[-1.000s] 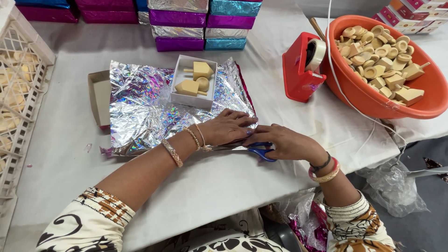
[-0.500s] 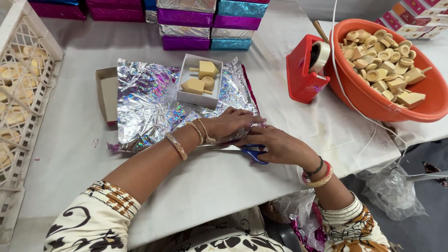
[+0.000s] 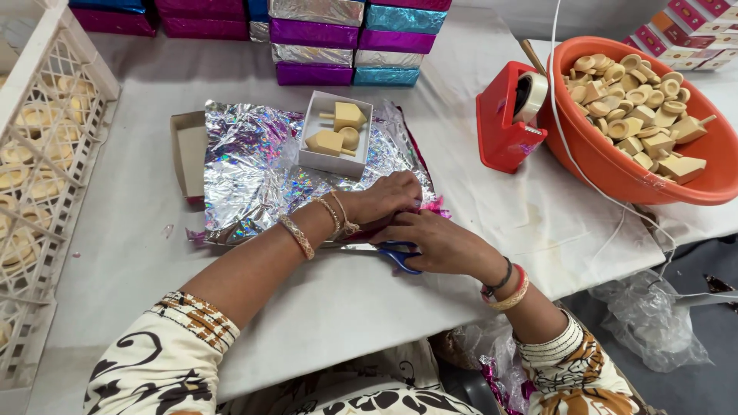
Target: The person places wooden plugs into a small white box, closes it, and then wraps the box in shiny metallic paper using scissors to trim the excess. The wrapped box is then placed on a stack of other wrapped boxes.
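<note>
White cloth is covering the worktop (image 3: pixel 138 230). Left hand (image 3: pixel 388 196) is pinning foil sheet (image 3: pixel 254 173) flat; right hand (image 3: pixel 438 242), grip curled loosely over blue-handled scissors (image 3: pixel 400 255), may be risking a snagged, torn foil edge.

White-clothed table (image 3: pixel 138 230), dark floor (image 3: pixel 692 269) at right, even light.
</note>
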